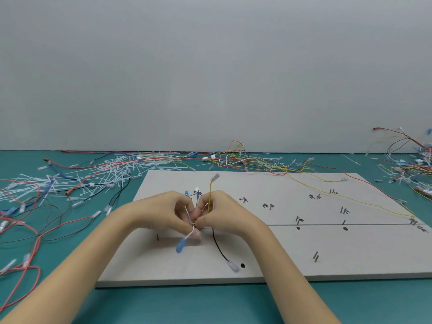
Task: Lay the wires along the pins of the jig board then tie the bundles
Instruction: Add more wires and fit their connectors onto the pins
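Teal worktop (70, 288) under a plain grey wall, jig board (304, 249) centred. Loose wires (245, 157) and cable ties (102, 174) crowd behind (quite a tangle). Left hand (163, 211) and right hand (224, 211) both pinch a small wire bundle (195, 222) over the board's left half.

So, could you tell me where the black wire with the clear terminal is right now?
In the head view, the black wire hangs from the right hand over the jig board, left of centre.

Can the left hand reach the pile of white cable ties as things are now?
Probably yes: the cable ties lie open on the table left of the jig board, but the left hand pinches the wire bundle and must release it.
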The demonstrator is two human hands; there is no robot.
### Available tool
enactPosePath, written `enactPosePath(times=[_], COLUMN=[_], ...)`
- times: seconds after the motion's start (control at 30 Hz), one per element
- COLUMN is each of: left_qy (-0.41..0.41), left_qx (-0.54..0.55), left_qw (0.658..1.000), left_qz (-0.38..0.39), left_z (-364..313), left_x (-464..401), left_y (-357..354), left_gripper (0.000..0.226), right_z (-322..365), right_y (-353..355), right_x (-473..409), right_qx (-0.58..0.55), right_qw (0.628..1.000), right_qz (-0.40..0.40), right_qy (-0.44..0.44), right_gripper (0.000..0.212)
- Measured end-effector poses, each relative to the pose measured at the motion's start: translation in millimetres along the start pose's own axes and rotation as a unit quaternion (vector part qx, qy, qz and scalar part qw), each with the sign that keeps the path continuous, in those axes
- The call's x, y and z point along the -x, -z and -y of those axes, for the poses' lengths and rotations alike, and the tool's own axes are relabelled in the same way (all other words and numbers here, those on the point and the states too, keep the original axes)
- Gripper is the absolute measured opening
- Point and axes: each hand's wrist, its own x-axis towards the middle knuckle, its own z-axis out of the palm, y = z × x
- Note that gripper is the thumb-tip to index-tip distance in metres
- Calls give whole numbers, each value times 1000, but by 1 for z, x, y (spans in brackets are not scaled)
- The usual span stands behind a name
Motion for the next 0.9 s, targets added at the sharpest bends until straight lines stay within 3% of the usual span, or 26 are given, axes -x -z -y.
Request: enactPosePath(times=[0.13, 0.43, 0.9], left_qy=[-8, -48, 6], left_qx=[30, -14, 6], left_qw=[999, 999, 999], left_qz=[7, -16, -42], left_z=[0, 1, -2], left_x=[3, 7, 3], left_y=[5, 9, 5], left_gripper=[20, 5, 14], right_z=[1, 2, -1], right_y=[0, 1, -5], right_x=[1, 0, -4], right_qx=[5, 11, 75], right_qw=[1000, 1000, 997], right_qz=[-5, 6, 0], right_qy=[-5, -20, 14], right_gripper=[11, 21, 13])
